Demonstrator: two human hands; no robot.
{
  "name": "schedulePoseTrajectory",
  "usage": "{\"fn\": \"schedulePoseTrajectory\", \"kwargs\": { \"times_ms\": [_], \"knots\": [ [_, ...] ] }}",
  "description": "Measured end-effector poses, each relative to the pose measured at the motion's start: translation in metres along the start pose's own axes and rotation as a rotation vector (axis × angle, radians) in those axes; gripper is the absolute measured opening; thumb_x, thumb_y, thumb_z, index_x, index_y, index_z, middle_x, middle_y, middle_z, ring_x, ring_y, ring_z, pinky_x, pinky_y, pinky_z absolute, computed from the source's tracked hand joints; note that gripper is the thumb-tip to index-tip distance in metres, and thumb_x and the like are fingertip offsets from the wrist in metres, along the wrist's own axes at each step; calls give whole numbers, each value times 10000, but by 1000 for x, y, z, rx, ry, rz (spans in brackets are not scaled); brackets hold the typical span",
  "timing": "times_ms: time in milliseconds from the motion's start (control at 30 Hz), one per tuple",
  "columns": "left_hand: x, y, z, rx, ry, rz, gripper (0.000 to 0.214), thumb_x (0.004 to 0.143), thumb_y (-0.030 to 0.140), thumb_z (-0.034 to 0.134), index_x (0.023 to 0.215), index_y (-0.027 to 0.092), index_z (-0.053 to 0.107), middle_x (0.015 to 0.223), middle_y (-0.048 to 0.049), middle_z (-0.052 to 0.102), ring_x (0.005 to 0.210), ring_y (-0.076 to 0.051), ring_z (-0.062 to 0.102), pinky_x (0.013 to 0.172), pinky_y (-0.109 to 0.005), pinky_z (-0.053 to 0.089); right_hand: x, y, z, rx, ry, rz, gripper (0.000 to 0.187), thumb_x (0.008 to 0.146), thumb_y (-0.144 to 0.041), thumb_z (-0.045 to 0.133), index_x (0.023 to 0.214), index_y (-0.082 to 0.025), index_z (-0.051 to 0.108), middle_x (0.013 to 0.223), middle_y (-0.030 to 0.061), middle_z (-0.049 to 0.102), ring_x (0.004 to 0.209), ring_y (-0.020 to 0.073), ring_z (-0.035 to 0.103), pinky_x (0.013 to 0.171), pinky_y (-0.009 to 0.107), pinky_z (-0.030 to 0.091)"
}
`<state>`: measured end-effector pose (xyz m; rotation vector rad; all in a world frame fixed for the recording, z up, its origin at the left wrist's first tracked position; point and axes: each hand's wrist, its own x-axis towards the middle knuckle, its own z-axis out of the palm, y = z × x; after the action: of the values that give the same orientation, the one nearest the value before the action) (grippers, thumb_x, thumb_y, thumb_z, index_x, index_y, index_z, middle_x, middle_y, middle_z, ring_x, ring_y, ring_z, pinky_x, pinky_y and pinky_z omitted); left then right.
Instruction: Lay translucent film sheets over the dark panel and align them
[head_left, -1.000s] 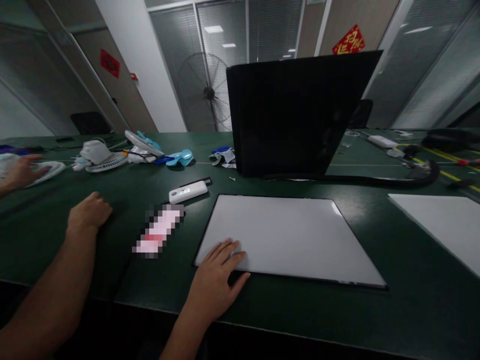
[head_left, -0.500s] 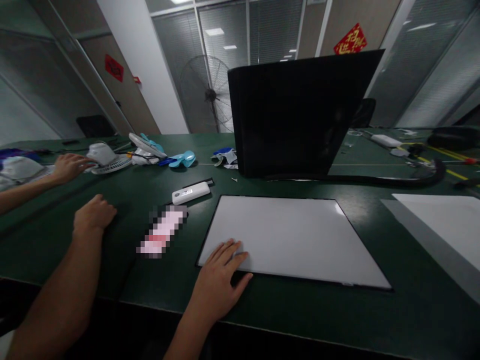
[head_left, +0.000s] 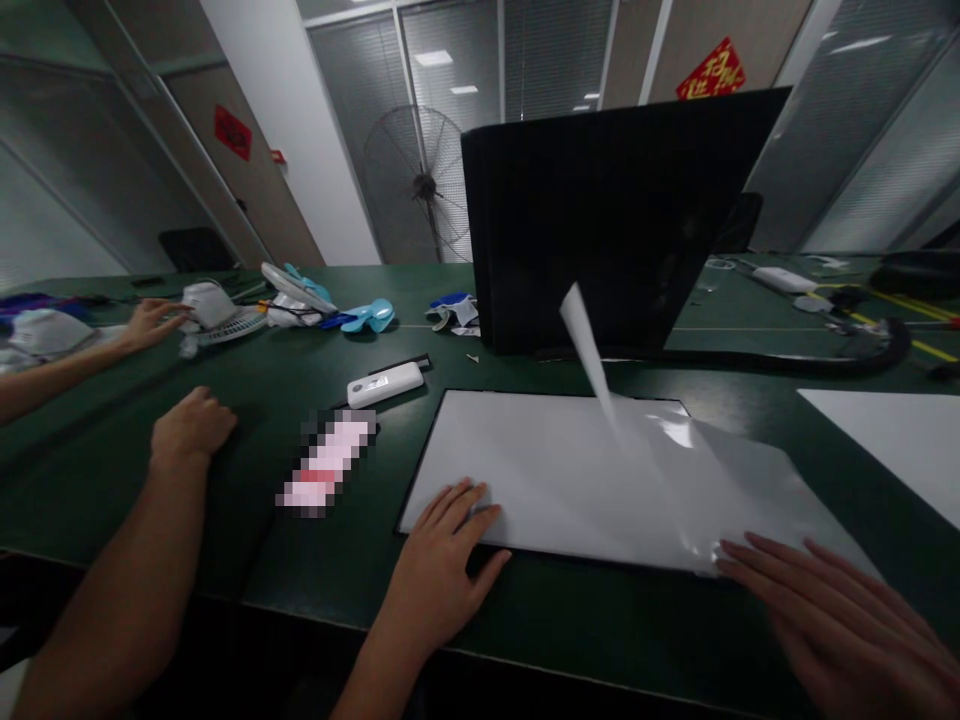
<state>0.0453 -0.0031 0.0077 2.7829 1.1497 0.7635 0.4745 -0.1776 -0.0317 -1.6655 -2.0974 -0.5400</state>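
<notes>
The left hand [head_left: 442, 570] is lying palm down, fingers slightly spread; the right hand [head_left: 847, 615] is slanting inward, holding its fingers straight.

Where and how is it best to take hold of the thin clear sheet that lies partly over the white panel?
Probably pinch the raised flap of the clear sheet, coming from the near side. This flap appears to stand up from the white panel, offering a free edge, while the upright black panel is behind it.
</notes>
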Motion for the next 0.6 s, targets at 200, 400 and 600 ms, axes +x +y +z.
{"fn": "schedulePoseTrajectory", "kwargs": {
  "times_ms": [200, 400, 600],
  "knots": [
    [-3, 7, -7, -81, 217, 187, 151, 931, 172, 729, 1060, 242, 766, 1019, -63, 784, 953, -227, 738, 856, -399, 647, 40, -25, 15, -30, 42, -89, 379, 1083, -237, 405, 1325, -227, 696, 1568, -5, 516, 1416, 242, 517, 1315, 475, 247],
    [-16, 15, -18, -86, 518, 289, 110, 886, 138, 802, 860, 214, 727, 656, 22, 609, 641, -150, 555, 638, -303, 498, 43, -27, 13, 3, 63, -77, 362, 1096, -257, 423, 1366, -231, 662, 1544, 7, 539, 1370, 260, 541, 1271, 504, 285],
    [-8, 11, -15, -11, 373, 163, 178, 938, 247, 791, 1115, 246, 777, 1022, -61, 777, 947, -234, 705, 851, -406, 597, 42, -25, 16, 42, 33, -87, 381, 1124, -295, 419, 1456, -270, 605, 1519, -19, 556, 1355, 238, 543, 1215, 508, 329]
  ]
}}
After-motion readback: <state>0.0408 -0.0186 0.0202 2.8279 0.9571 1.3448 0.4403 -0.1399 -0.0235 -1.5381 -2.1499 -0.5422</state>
